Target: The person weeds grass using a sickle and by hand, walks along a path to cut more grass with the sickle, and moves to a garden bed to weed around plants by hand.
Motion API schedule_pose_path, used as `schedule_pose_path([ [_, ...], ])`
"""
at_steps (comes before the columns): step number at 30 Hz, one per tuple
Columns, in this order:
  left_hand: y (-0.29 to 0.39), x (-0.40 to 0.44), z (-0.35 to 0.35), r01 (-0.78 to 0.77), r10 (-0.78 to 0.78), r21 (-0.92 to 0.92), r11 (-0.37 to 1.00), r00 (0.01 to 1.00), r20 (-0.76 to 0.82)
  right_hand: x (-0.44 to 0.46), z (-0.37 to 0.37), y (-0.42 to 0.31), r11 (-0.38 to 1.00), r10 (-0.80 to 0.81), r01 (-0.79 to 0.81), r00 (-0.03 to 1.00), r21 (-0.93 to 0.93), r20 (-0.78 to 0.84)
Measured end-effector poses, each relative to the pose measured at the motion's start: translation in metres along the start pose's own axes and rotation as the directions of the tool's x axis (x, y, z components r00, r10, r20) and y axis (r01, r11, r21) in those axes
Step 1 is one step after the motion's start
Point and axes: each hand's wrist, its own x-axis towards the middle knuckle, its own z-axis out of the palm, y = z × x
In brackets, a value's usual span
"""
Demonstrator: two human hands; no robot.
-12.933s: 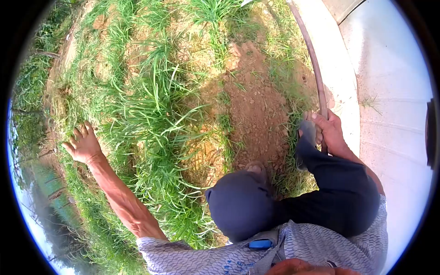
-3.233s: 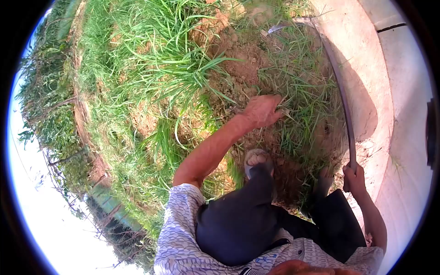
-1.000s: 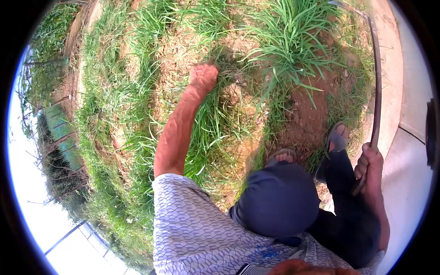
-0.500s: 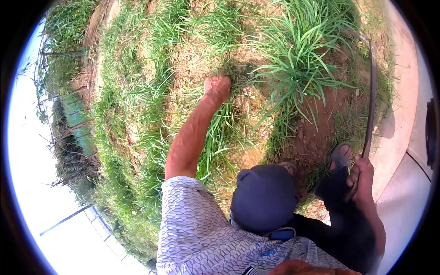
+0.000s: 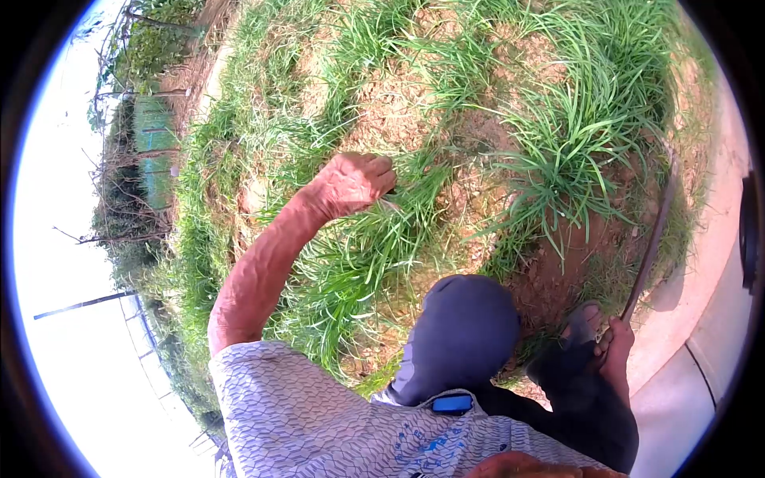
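Note:
My left hand (image 5: 356,182) is closed, held above a clump of long green grass-like leaves (image 5: 382,239). A small pale strand shows under the fingers; what they hold is hard to make out. At the right, my right hand (image 5: 615,341) is wrapped round a long, thin dark handle (image 5: 655,231). The handle slants away from me and curves slightly. Its far end is blurred among low grass, so the kind of tool is not clear. A larger leafy clump (image 5: 558,159) grows between the handle and my left hand.
My bent knee (image 5: 466,334) in dark cloth and a sandalled foot (image 5: 583,320) are close to bare brown soil (image 5: 554,267). A pale concrete edge (image 5: 701,271) runs along the right. Rows of green plants (image 5: 279,143) and a green net (image 5: 154,151) lie to the left.
My left hand has come up from the ground and moved left and back toward me, still closed. The right hand keeps hold of the handle. The whole view has shifted slightly.

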Motion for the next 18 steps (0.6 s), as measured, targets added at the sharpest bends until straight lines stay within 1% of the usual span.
schedule_pose_path([
  [1, -0.027, -0.023, -0.019, 0.074, -0.070, 0.081, 0.994, 0.996, -0.052, 0.004, -0.004, 0.002, 1.000, 0.003, -0.004, 0.999, -0.029, -0.041],
  [2, -0.057, -0.053, -0.041, 0.274, -0.248, 0.138, 0.952, 0.951, -0.183, 0.006, -0.004, 0.005, 0.998, 0.005, -0.009, 0.997, -0.056, -0.082],
  [3, -0.089, -0.095, -0.050, 0.618, -0.610, 0.261, 0.741, 0.783, -0.123, 0.008, -0.003, 0.008, 0.998, -0.012, 0.005, 0.995, -0.065, -0.102],
  [4, -0.111, -0.134, -0.057, 0.742, -0.678, 0.346, 0.573, 0.667, -0.308, 0.011, -0.004, 0.011, 0.997, -0.023, 0.017, 0.996, -0.072, -0.081],
  [5, -0.100, -0.147, -0.074, 0.873, -0.875, 0.408, 0.266, 0.397, -0.278, 0.015, -0.006, 0.013, 0.997, -0.010, 0.004, 0.997, -0.072, -0.076],
  [6, -0.098, -0.158, -0.078, 0.941, -0.915, 0.306, 0.147, 0.247, -0.320, 0.018, -0.008, 0.015, 0.997, 0.007, -0.013, 0.997, -0.075, -0.072],
  [7, -0.090, -0.167, -0.064, 0.951, -0.915, 0.209, 0.228, 0.283, -0.289, 0.022, -0.010, 0.017, 0.999, 0.022, -0.025, 0.998, -0.049, -0.055],
  [8, -0.071, -0.163, -0.061, 0.949, -0.913, 0.110, 0.297, 0.316, -0.258, 0.029, -0.014, 0.021, 0.998, 0.020, -0.022, 0.999, -0.065, -0.033],
  [9, -0.047, -0.155, -0.050, 0.914, -0.904, 0.050, 0.401, 0.404, -0.136, 0.039, -0.018, 0.023, 0.998, 0.046, -0.047, 0.999, -0.035, -0.017],
  [10, -0.021, -0.137, -0.039, 0.892, -0.892, -0.009, 0.452, 0.451, -0.014, 0.044, -0.020, 0.020, 0.998, 0.066, -0.066, 0.998, -0.003, -0.002],
  [11, 0.002, -0.118, -0.025, 0.855, -0.851, -0.146, 0.498, 0.514, 0.107, 0.051, -0.024, 0.017, 0.999, 0.050, -0.049, 0.999, -0.016, 0.021],
  [12, 0.024, -0.105, 0.007, 0.781, -0.786, -0.220, 0.585, 0.612, 0.085, 0.058, -0.032, 0.015, 0.992, 0.115, -0.120, 0.988, 0.043, 0.100],
  [13, 0.048, -0.080, 0.017, 0.744, -0.741, -0.279, 0.608, 0.657, 0.138, 0.064, -0.036, 0.010, 0.976, 0.179, -0.197, 0.968, 0.092, 0.177],
  [14, 0.069, -0.059, 0.027, 0.653, -0.673, -0.387, 0.651, 0.732, 0.103, 0.064, -0.034, 0.001, 0.979, 0.173, -0.189, 0.967, 0.071, 0.186],
  [16, 0.103, -0.019, 0.043, 0.528, -0.563, -0.495, 0.690, 0.821, 0.092, 0.056, -0.033, -0.015, 0.989, 0.132, -0.137, 0.987, 0.048, 0.091],
  [17, 0.117, 0.001, 0.049, 0.497, -0.550, -0.568, 0.656, 0.830, 0.092, 0.061, -0.041, -0.018, 0.990, 0.134, -0.137, 0.985, 0.017, 0.107],
  [18, 0.130, 0.018, 0.054, 0.470, -0.541, -0.632, 0.615, 0.836, 0.095, 0.067, -0.050, -0.015, 0.994, 0.107, -0.106, 0.992, -0.030, 0.063],
])
